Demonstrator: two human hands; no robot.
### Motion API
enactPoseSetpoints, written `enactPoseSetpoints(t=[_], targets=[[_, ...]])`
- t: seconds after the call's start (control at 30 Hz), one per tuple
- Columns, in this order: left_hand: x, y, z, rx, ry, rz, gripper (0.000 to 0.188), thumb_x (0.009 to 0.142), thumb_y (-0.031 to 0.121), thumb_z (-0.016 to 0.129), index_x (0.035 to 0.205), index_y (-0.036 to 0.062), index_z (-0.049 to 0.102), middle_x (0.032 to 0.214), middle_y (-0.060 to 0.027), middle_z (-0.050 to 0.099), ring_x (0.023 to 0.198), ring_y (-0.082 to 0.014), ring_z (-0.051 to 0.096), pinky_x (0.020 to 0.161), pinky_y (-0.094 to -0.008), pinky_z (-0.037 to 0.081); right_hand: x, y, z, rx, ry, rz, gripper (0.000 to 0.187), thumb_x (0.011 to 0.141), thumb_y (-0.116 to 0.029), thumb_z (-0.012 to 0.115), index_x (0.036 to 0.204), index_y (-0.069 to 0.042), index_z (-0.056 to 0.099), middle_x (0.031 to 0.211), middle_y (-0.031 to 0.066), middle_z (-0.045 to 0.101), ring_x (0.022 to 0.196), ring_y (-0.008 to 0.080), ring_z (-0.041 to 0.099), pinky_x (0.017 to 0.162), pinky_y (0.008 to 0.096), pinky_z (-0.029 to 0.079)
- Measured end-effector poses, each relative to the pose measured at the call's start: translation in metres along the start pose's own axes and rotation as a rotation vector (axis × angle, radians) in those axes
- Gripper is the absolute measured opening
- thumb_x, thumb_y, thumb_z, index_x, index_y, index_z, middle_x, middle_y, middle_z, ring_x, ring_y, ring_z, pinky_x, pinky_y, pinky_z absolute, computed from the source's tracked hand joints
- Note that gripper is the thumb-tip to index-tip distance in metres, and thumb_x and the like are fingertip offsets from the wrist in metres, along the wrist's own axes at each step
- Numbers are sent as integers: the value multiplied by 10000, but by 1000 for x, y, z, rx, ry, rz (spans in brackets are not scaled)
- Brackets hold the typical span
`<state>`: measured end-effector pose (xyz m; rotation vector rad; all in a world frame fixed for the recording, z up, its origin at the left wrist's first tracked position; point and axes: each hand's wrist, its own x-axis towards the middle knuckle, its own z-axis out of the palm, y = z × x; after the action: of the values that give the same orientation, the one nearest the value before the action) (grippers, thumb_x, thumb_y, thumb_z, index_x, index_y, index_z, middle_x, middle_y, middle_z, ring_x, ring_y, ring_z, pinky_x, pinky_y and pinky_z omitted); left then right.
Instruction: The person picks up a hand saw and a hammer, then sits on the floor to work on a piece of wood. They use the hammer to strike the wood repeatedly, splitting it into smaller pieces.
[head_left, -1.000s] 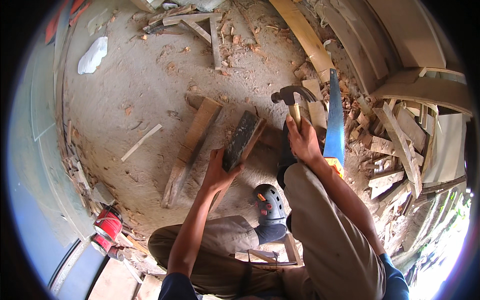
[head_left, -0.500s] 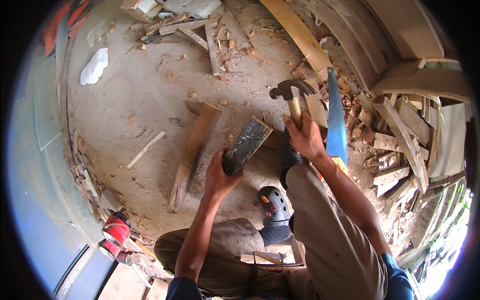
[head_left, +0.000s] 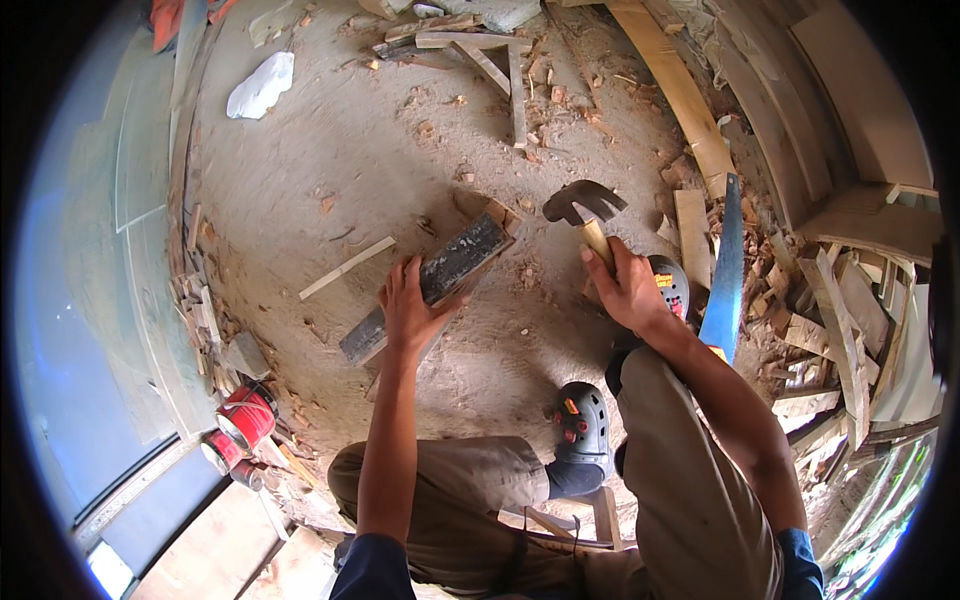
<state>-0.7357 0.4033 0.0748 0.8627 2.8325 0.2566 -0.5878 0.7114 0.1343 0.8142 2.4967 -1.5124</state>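
Observation:
My left hand (head_left: 412, 305) is closed around a wooden plank (head_left: 465, 258) with a dark, scuffed, paint-flecked face. The plank lies slantwise, its far end up and to the right. Beneath it, a brown board on the ground is mostly hidden. In my right hand (head_left: 626, 288) is a claw hammer (head_left: 585, 203), held by its pale wooden handle. The dark hammer head is up, to the right of the plank's far end and apart from it. Close to my right forearm stands a handsaw (head_left: 724, 270) with a blue blade, its handle mostly hidden.
Red cans (head_left: 245, 418) stand at the lower left beside a blue-grey panel (head_left: 90, 330). A thin wood strip (head_left: 347, 268) and a white slab (head_left: 261, 86) lie on the dirt floor. Nailed wood pieces (head_left: 517, 90) lie farther off. Scrap wood (head_left: 840, 335) is heaped at right.
The view has shifted, so the surroundings sit farther right. My left hand has turned the plank to a flatter slant over the brown board. The hammer stays in my right hand, its handle more tilted.

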Motion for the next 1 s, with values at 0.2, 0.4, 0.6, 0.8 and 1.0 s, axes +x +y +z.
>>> enactPoseSetpoints(t=[0.2,0.4,0.6,0.8,1.0], targets=[[11,-4,15,-102,-56,-174,881,767,723,670,1293,41,485,1171,-171,564,1114,-366,568,922,-558,434,15,-20,5,-66,-52,-77,335,987,-311,568,1047,16,528,805,294,632,826,499,632,683,520,490],[10,10,3,-48,-10,-203,802,770,697,695,1238,73,506,1128,-160,551,1092,-361,568,917,-563,420,27,-29,11,-36,-6,-105,285,990,-263,589,999,11,514,654,227,581,633,421,633,559,461,463],[13,46,0,-14,21,-214,760,770,631,733,1265,103,501,1138,-133,537,1117,-332,543,918,-551,407,21,-18,8,-93,43,-129,289,986,-270,593,1009,9,517,646,232,588,647,443,634,565,478,467],[29,60,21,98,36,-177,730,786,610,701,1264,93,505,1173,-124,528,1105,-301,532,922,-500,409,28,-15,2,-149,47,-117,288,985,-269,583,1047,-1,498,686,256,612,710,477,646,608,509,492],[28,56,28,206,61,-117,731,825,651,636,1259,77,507,1144,-120,564,1074,-296,547,897,-496,428,38,-39,14,-130,52,-158,309,980,-255,586,1077,16,476,702,259,633,708,483,648,619,530,505]])
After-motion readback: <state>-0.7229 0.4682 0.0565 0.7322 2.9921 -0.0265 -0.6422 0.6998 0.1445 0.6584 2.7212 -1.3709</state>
